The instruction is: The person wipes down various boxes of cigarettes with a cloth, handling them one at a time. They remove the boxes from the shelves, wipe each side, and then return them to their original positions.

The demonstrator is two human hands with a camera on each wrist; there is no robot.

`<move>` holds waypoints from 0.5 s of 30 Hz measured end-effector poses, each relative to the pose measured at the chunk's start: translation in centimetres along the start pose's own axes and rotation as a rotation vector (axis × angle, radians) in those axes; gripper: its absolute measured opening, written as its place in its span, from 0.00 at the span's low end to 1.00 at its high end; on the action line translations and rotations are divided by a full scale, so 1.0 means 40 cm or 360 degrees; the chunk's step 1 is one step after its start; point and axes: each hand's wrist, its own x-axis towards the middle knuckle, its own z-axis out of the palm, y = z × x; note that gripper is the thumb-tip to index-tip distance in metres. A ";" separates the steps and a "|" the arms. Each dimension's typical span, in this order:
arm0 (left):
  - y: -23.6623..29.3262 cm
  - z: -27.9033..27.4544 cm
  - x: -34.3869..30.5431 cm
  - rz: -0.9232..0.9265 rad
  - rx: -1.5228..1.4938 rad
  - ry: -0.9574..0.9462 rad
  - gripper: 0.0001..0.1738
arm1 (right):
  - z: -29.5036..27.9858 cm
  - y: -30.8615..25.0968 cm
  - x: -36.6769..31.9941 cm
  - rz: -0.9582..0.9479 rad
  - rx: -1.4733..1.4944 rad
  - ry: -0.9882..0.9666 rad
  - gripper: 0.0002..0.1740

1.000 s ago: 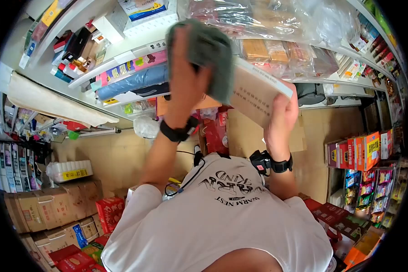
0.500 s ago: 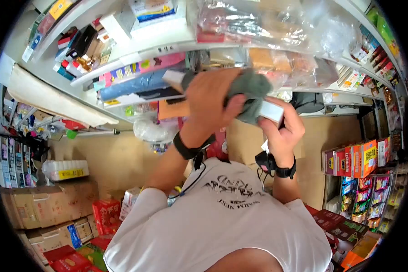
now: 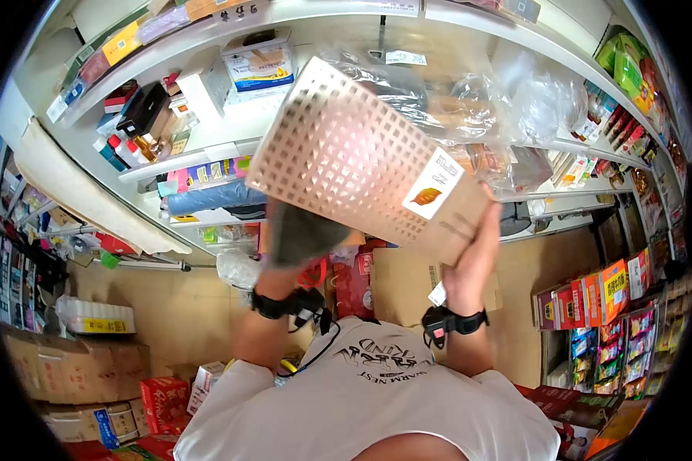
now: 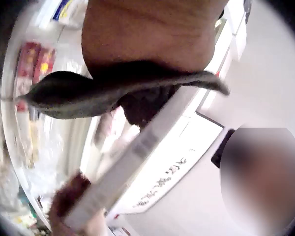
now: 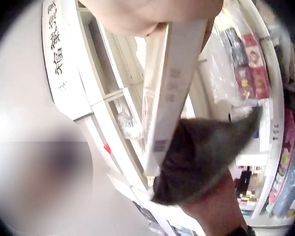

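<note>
A flat pinkish-gold box (image 3: 338, 146) with a grid of small squares and a white leaf label (image 3: 435, 184) is held up slantwise before the shelves. My right hand (image 3: 473, 246) grips its lower right end, fingers partly behind it. At the box's left end my left hand (image 4: 147, 39) holds a dark green cloth (image 3: 304, 234); in the head view cloth and box cover most of that hand. From the right wrist, the cloth (image 5: 201, 152) shows against the far end of the box's narrow side (image 5: 172, 93).
Shelves in front carry plastic-wrapped goods (image 3: 469, 100), a white and blue box (image 3: 257, 61) and small bottles. A large carton (image 3: 404, 288) lies on the floor below. Snack packets (image 3: 611, 346) hang at right; brown cartons (image 3: 77, 369) are stacked at left.
The box has turned from edge-on to show its broad patterned face. The cloth has moved from across the box to beneath its left end, the left hand going with it.
</note>
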 end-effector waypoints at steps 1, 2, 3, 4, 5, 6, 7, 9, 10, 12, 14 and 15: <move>0.055 0.109 0.002 -0.0290 -0.1538 -0.0028 0.39 | 0.037 -0.007 -0.026 0.0150 -0.0228 -0.0052 0.32; 0.077 0.163 -0.008 -0.0317 -0.1101 0.0070 0.39 | 0.069 0.018 -0.049 -0.0021 -0.0430 -0.0104 0.32; 0.083 0.210 -0.016 -0.0308 -0.1102 0.0073 0.39 | 0.089 0.048 -0.065 -0.0195 -0.0631 -0.0156 0.32; 0.086 0.252 -0.022 -0.0556 -0.0880 0.0247 0.37 | 0.070 0.095 -0.081 -0.0199 -0.0632 -0.0162 0.32; 0.087 0.272 -0.023 -0.0797 -0.0650 0.0417 0.36 | 0.032 0.157 -0.103 0.0105 -0.0466 -0.0330 0.32; 0.064 0.264 -0.006 -0.0356 -0.0063 0.0115 0.40 | 0.007 0.187 -0.118 0.0408 -0.0296 -0.0494 0.32; 0.027 0.249 0.007 0.0092 0.0520 -0.0190 0.44 | 0.003 0.159 -0.113 0.0263 -0.0352 -0.0900 0.33; -0.032 0.224 -0.003 0.0368 0.0639 -0.0336 0.41 | 0.024 0.071 -0.095 0.0627 0.0250 -0.0760 0.34; -0.056 0.217 -0.014 0.0363 0.0765 -0.0348 0.40 | 0.025 0.045 -0.086 0.0642 0.0377 -0.0760 0.37; -0.075 0.202 -0.019 0.0292 0.0939 -0.0388 0.40 | 0.025 0.026 -0.066 0.0504 0.0580 -0.0897 0.35; -0.083 0.225 -0.015 0.0140 0.0806 -0.0268 0.39 | 0.008 0.056 -0.049 0.0487 0.0715 -0.0880 0.31; -0.085 0.239 -0.015 -0.0019 0.0675 -0.0141 0.39 | 0.013 0.062 -0.046 0.0543 0.0656 -0.0843 0.31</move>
